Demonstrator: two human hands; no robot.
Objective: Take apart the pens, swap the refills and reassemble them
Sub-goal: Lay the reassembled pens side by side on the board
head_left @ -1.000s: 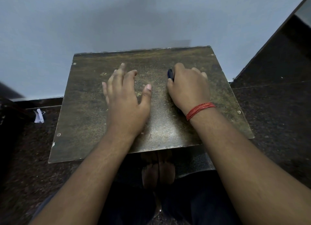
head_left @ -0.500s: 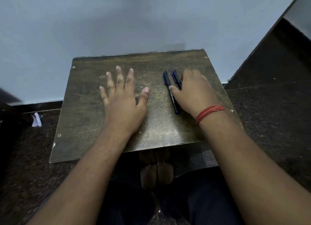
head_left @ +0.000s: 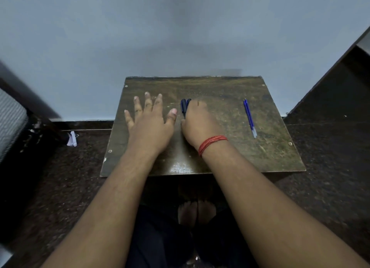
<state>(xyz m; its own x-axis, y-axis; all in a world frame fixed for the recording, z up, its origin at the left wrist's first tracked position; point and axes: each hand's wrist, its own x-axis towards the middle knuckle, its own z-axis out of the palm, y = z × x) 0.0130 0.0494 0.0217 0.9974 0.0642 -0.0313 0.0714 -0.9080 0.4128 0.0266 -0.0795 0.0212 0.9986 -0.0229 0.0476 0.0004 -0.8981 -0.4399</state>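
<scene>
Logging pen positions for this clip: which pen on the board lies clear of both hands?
The lighter blue pen near the board's right side; the two dark pens sit partly under the right hand.

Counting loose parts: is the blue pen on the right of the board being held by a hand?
No. The blue pen lies alone on the board, clear of the right hand.

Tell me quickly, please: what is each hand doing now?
Left hand: open, flat on the board, holding nothing.
Right hand: closed over the dark pens.
</scene>
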